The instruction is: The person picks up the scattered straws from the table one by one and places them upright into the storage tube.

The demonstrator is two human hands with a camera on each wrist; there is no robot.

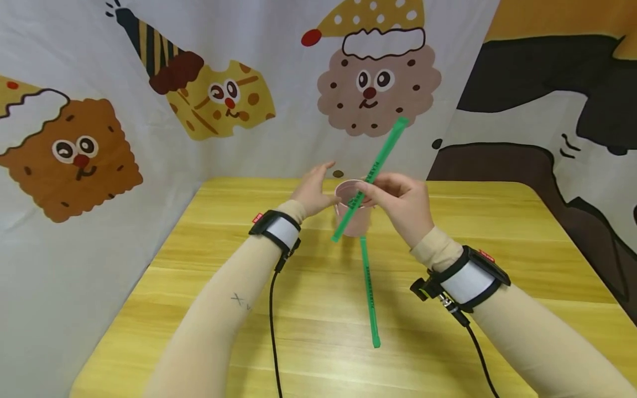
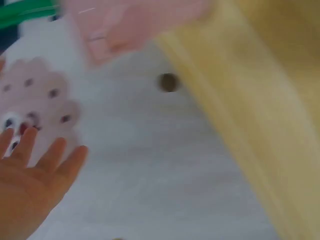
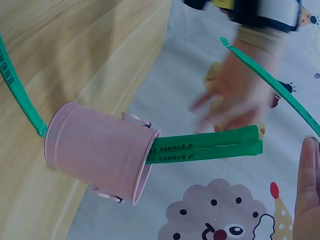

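Observation:
Between thumb and fingers, my right hand [image 1: 400, 204] pinches a green paper-wrapped straw [image 1: 343, 225], which slants across the front of the pink bucket [image 1: 354, 224] in the head view. The bucket stands upright on the table, with small handles on its sides. Two more green wrapped straws [image 3: 205, 145] poke out of its mouth in the right wrist view. Left of the bucket is my left hand [image 1: 313, 190], its fingers spread and holding nothing; these fingers [image 2: 70, 167] also show in the left wrist view. The held straw partly hides the bucket's mouth in the head view.
Another green wrapped straw [image 1: 370, 298] lies on the wooden table [image 1: 308, 331], its far end at the bucket's base. Behind the table hangs a white curtain [image 1: 288, 33] with cartoon biscuits. A black cable [image 1: 272, 331] trails from each wrist band.

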